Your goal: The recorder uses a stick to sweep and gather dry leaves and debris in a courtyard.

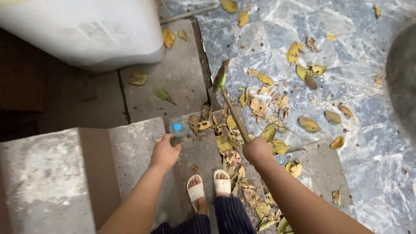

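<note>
My right hand point(257, 150) is closed around a thin brown stick point(235, 116). The stick runs up and left over a heap of dry yellow and brown leaves point(229, 138). A blurred brown-green piece point(220, 76) sits at its far end. My left hand point(164, 152) hangs over a concrete step point(134, 147) with its fingers curled. A small, blurred, round pale-blue thing point(179, 127) lies just beyond its fingertips, and I cannot tell if the hand holds it. My feet in white sandals point(209, 187) stand below the hands.
Loose leaves are scattered over the blue-grey marbled tiles point(346, 130) on the right. A large white rounded container point(86, 30) stands at the top left. A raised concrete block point(43, 182) fills the lower left. A dark curved edge point(403, 78) shows at the far right.
</note>
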